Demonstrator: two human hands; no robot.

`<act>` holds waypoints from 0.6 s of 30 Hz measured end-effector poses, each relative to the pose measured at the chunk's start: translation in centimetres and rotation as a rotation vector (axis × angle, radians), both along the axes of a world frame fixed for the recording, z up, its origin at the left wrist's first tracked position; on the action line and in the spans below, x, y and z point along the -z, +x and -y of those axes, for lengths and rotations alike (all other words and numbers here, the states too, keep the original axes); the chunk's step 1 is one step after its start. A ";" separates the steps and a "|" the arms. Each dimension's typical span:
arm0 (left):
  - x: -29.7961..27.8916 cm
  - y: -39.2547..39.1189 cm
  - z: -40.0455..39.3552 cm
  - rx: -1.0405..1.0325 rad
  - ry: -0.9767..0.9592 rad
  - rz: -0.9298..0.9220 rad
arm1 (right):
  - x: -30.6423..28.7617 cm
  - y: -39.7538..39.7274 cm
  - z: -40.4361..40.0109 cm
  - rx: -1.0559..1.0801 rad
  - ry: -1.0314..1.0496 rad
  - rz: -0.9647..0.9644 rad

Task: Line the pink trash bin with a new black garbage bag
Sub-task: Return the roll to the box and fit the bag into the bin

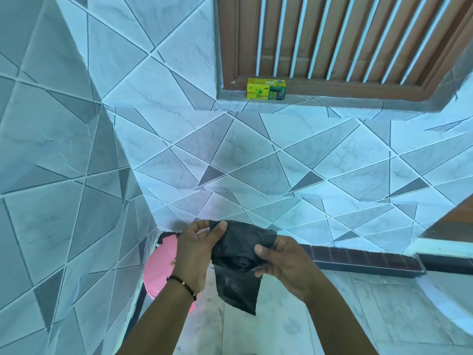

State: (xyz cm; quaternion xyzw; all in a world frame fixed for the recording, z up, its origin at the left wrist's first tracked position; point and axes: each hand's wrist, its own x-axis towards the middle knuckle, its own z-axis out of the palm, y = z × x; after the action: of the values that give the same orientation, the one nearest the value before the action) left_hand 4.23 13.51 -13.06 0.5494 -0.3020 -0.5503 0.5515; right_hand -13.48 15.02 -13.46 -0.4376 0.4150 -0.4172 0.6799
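1. Left hand (197,254) and right hand (284,265) each grip the folded black bag (238,254), just right of the pink bin (161,267).
2. A yellow box (265,88) sits on the sill, well above the bin.

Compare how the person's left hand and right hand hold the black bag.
The left hand, with a beaded bracelet on its wrist, pinches the black bag's upper edge; the right hand, its wrist bare, grips lower at the side. The left sits over the pink bin; the right over floor. Both grip the same folded bag.
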 end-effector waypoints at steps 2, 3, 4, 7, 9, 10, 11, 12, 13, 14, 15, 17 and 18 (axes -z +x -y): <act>-0.1 0.2 0.2 0.005 -0.015 0.038 | 0.2 0.7 0.4 0.035 -0.007 -0.021; -0.1 0.3 0.2 0.013 -0.014 0.087 | 0.1 1.1 0.5 0.065 -0.005 -0.040; 0.0 0.4 0.3 0.024 -0.004 0.171 | 0.1 1.6 0.6 0.095 -0.005 -0.061; 0.5 1.3 0.2 0.096 -0.054 0.615 | 0.2 2.6 1.0 0.171 -0.006 -0.141; 0.1 2.1 -0.1 0.188 -0.255 0.819 | 0.1 3.3 1.1 0.210 -0.002 -0.181; -0.1 2.3 -0.1 0.273 -0.351 0.860 | 0.0 3.5 1.1 0.216 -0.003 -0.189; -0.4 2.3 -0.2 0.360 -0.410 0.882 | 0.0 3.7 1.2 0.215 -0.001 -0.199; -0.4 2.3 -0.1 0.432 -0.434 0.902 | -0.1 3.9 1.2 0.207 0.006 -0.208; -0.2 2.3 0.2 0.479 -0.446 0.931 | -0.1 4.1 1.3 0.202 0.015 -0.220; -0.1 2.3 0.4 0.494 -0.453 0.965 | -0.2 4.4 1.4 0.199 0.023 -0.230; 0.1 2.3 0.6 0.486 -0.453 0.982 | -0.1 4.6 1.4 0.201 0.028 -0.248; 0.5 2.4 1.0 0.405 -0.429 0.955 | -0.1 4.8 1.4 0.199 0.010 -0.271; 0.7 2.4 1.1 0.339 -0.413 0.936 | -0.2 4.9 1.4 0.200 0.000 -0.261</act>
State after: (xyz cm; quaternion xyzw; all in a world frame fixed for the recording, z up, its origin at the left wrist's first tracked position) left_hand 6.65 12.37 -13.76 0.5595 -0.7019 -0.2571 0.3582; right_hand -8.59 13.64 -13.27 -0.4444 0.5415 -0.4224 0.5752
